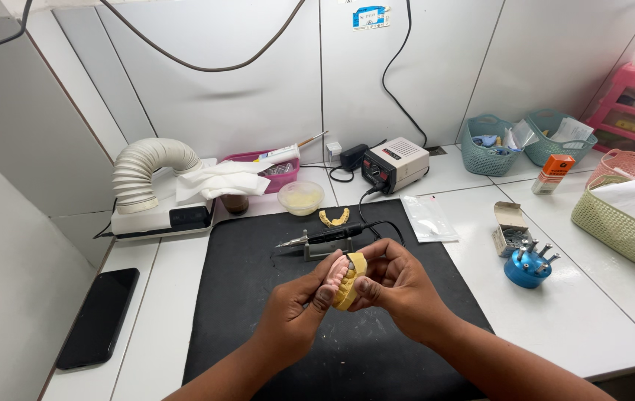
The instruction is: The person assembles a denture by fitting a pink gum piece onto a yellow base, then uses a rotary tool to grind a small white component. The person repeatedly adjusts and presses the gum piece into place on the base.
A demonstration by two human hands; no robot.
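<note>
Both my hands meet over the black mat [243,297] and hold a yellow dental cast [349,286] with a pink denture base and white teeth on it. My left hand [296,312] grips the cast from the left, thumb pressed on its front. My right hand [399,286] closes around it from the right. Just behind them a black rotary handpiece [325,238] rests on a small stand, its tip pointing left. A second yellow arch-shaped cast [334,217] lies at the mat's far edge.
A white suction hose and box [150,186], a dark phone [99,315], a pink tray with tissue [258,174], a small bowl [300,197], the motor control unit [395,163], a blue bur holder [527,266], a clear bag [427,217] and several baskets [622,215] surround the mat.
</note>
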